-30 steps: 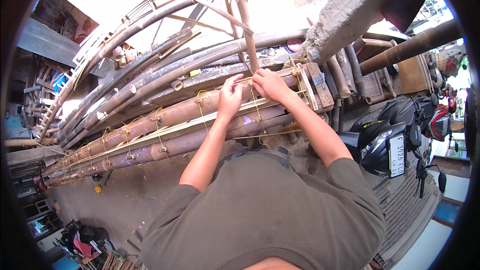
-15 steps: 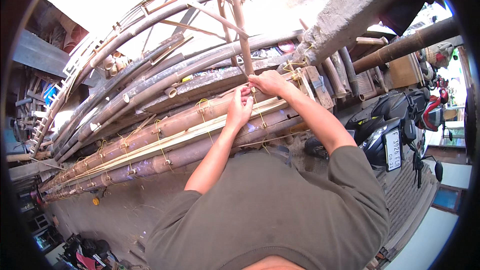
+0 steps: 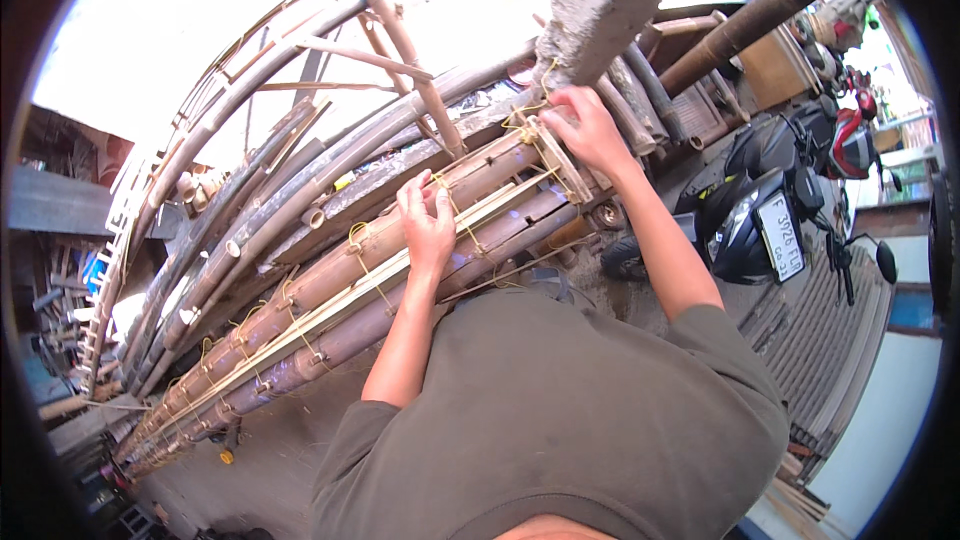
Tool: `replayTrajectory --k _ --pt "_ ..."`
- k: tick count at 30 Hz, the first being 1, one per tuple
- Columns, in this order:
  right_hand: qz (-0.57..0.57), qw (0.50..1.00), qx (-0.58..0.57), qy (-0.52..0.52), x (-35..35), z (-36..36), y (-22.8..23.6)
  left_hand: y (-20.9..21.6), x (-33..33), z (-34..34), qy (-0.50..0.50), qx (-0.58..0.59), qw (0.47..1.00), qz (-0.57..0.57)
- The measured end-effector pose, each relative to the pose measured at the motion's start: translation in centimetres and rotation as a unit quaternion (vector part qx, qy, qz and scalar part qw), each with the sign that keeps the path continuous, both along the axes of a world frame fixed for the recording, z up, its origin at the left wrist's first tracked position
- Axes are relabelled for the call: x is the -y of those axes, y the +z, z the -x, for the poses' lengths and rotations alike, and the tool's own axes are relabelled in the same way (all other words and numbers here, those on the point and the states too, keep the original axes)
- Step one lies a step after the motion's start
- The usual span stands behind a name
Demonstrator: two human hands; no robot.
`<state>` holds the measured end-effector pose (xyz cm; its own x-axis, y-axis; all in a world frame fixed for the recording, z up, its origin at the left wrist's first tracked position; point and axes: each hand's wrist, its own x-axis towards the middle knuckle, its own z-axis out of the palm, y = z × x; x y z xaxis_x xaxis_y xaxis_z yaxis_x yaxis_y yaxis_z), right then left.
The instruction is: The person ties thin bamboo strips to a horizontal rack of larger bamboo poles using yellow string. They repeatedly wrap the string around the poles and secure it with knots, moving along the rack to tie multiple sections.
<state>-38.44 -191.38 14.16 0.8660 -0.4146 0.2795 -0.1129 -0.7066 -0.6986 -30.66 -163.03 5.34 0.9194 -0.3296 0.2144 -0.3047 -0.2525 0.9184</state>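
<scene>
Two long brown bamboo poles lie side by side, the far pole point(image 3: 400, 231) and the near pole point(image 3: 357, 332). Pale split bamboo strips point(image 3: 384, 277) run between them. Thin yellow cords point(image 3: 357, 236) loop round at intervals. My left hand point(image 3: 428, 232) is over the far pole, fingers raised and apart, with a cord loop close by its fingertips. At the poles' right end my right hand point(image 3: 590, 132) is closed, thumb against curled fingers, beside a small wooden end frame point(image 3: 566, 168) and tangled yellow cord point(image 3: 522, 124). What its fingers pinch is hidden.
A concrete post point(image 3: 600, 10) slants down just beyond my right hand. Behind the poles stand a curved bamboo frame point(image 3: 240, 80) and several stacked poles point(image 3: 300, 185). A parked black motorcycle point(image 3: 745, 225) is at the right, near a ribbed grey sheet point(image 3: 800, 360).
My hands, together at a cord before, have parted. The right has moved to the poles' end frame; the left stays over the far pole. The whole view has shifted and tilted.
</scene>
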Motion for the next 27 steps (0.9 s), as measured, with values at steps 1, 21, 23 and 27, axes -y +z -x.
replayTrajectory --k 1,21,23,27 --pt "0.033 0.999 -0.010 -0.033 0.0 3.2 -0.6 1.0 1.0 0.3 -0.010 0.000 1.000 0.021" --pt "-0.200 0.964 -0.156 -0.082 1.1 12.6 -3.4 -0.2 14.1 3.5 -0.360 -0.496 0.788 0.063" --pt "-0.201 0.972 -0.110 -0.048 3.1 10.0 -5.1 0.3 14.6 4.1 -0.363 -0.510 0.775 0.084" --pt "-0.177 0.979 -0.103 -0.002 4.0 3.7 -5.0 0.0 14.9 3.8 -0.414 -0.461 0.784 0.047"
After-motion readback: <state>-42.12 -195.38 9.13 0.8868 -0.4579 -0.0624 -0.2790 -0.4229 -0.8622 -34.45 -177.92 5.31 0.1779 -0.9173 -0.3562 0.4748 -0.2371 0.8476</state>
